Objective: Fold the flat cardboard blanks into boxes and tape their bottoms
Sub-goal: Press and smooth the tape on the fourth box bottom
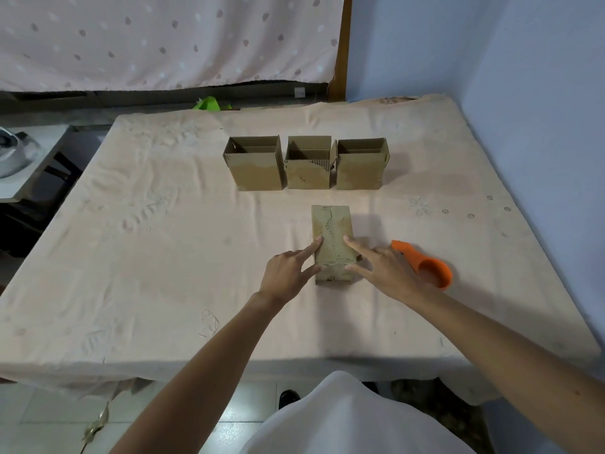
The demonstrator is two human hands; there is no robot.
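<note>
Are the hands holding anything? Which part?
Nothing is gripped. The left hand and right hand only press straight fingers on the taped upper face of the near box, toward its near end.

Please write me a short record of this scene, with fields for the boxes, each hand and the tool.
finished boxes: three upright boxes in a row, tops open, at the far side of the table
box in work: near box, closed face up, seam showing
left hand: straight forefinger presses the near box's top
right hand: straight forefinger presses the same top
tool: orange tape dispenser, lying right of the right hand, not held
</note>
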